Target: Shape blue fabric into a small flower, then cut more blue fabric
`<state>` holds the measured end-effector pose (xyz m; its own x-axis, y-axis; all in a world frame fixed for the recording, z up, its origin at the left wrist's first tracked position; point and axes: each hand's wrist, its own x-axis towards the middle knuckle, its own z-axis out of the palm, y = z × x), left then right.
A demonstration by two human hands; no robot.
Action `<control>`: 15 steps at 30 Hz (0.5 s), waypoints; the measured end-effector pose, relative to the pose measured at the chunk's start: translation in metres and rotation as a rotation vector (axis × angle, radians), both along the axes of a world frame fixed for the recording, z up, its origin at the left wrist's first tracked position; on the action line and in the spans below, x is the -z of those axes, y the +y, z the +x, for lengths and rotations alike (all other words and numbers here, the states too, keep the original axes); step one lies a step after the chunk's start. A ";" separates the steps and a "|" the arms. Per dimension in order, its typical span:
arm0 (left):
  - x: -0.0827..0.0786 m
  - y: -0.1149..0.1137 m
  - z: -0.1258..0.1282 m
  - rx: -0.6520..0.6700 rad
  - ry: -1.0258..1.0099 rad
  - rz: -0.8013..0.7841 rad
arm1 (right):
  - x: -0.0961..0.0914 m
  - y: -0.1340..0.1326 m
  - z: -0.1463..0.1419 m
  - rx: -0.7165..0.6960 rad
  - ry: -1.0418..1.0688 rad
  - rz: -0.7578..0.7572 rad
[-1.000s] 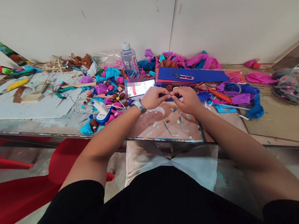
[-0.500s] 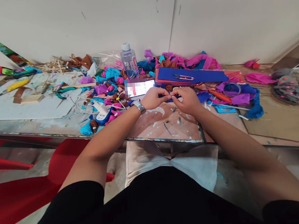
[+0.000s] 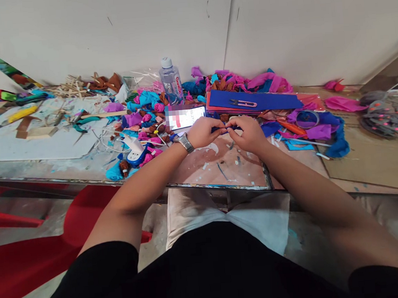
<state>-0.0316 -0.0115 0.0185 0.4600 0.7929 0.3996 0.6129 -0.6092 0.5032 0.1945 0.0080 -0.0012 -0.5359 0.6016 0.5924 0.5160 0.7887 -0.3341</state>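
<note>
My left hand (image 3: 204, 132), with a metal watch at its wrist, is closed in a pinch above the table. Fingertip to fingertip with it, my right hand (image 3: 247, 132) is pinched as well. Between them shows a small dark blue piece of paper (image 3: 215, 129), mostly covered by the fingers. Just behind the left hand a lit phone (image 3: 189, 117) leans, partly blurred out. Beyond the right hand, pink-handled thread snips (image 3: 243, 103) rest on a stack of blue and red sheets (image 3: 267, 98).
A water bottle (image 3: 172, 82) stands by the wall amid crumpled coloured paper. Left are a power strip (image 3: 138, 154), green pliers (image 3: 83, 123) and a yellow cutter (image 3: 22, 113). A tape roll (image 3: 307, 119) lies right, near grey netting (image 3: 384, 118). Red chairs (image 3: 83, 213) stand lower left.
Both hands stay almost in place, fingertips still meeting. More of the dark blue piece shows between the fingers, and the view has shifted very slightly.
</note>
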 end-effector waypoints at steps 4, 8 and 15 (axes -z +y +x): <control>0.005 0.004 -0.001 0.005 -0.071 -0.065 | 0.000 0.000 0.001 0.025 -0.025 0.032; 0.009 0.005 -0.001 0.044 -0.115 -0.120 | 0.001 -0.001 -0.001 0.070 -0.010 0.041; 0.011 0.005 0.000 0.060 -0.032 -0.026 | 0.005 0.000 -0.003 0.055 0.000 0.005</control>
